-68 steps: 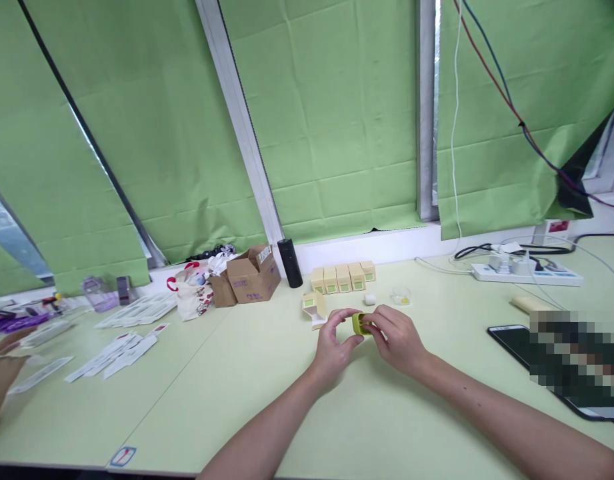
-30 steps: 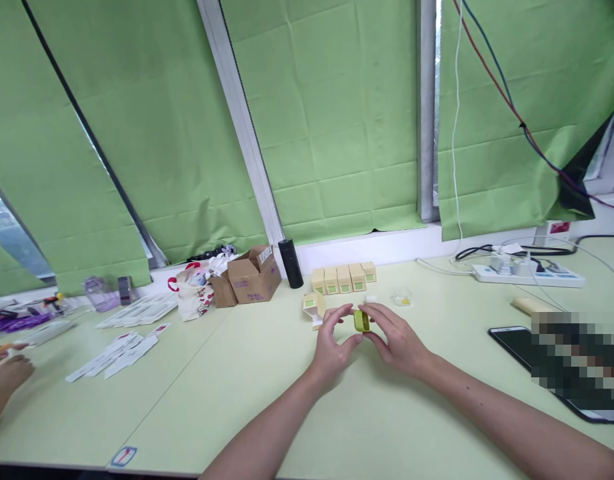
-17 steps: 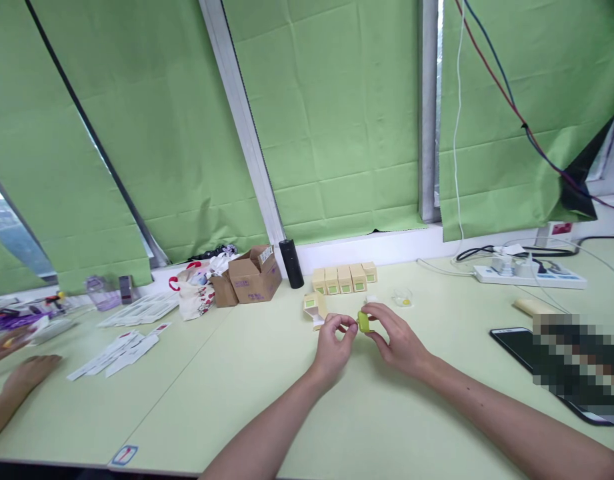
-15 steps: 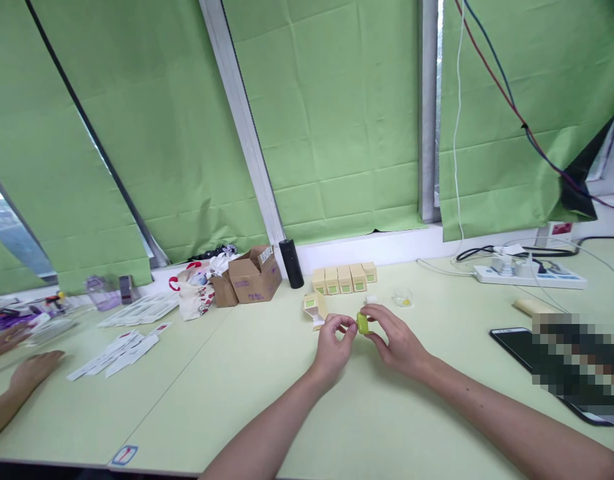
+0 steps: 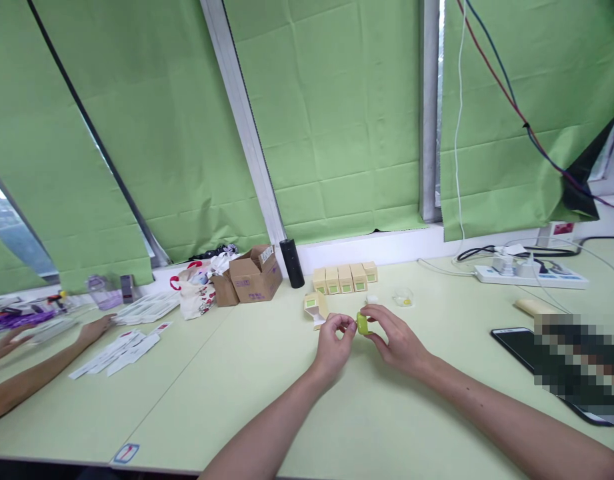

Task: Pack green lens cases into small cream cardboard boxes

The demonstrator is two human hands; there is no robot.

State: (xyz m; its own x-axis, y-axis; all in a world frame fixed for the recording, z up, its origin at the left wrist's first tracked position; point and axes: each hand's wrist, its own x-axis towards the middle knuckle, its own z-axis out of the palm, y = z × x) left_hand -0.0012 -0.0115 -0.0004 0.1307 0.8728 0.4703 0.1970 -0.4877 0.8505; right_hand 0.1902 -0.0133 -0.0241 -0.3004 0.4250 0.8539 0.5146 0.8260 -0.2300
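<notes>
A small rounded yellow-green case, hollow as seen earlier, is held just above the table. My right hand grips it between thumb and fingers from the right. At its left edge my left hand has thumb and fingertips pinched together, touching or almost touching the case. Whatever lies in that pinch is too small to make out. Just behind my hands are an opened cream carton with a green label, a small white rounded object and a clear plastic piece with a yellow spot.
Several cream cartons line the back, beside a black cylinder and a cardboard box. To the right lie a large phone-like device and a power strip. A co-worker's hand reaches near white trays and paper strips.
The case has turned from showing its hollow side to its closed side. My left fingers have come together at its left edge. The co-worker's hand has moved toward the white trays.
</notes>
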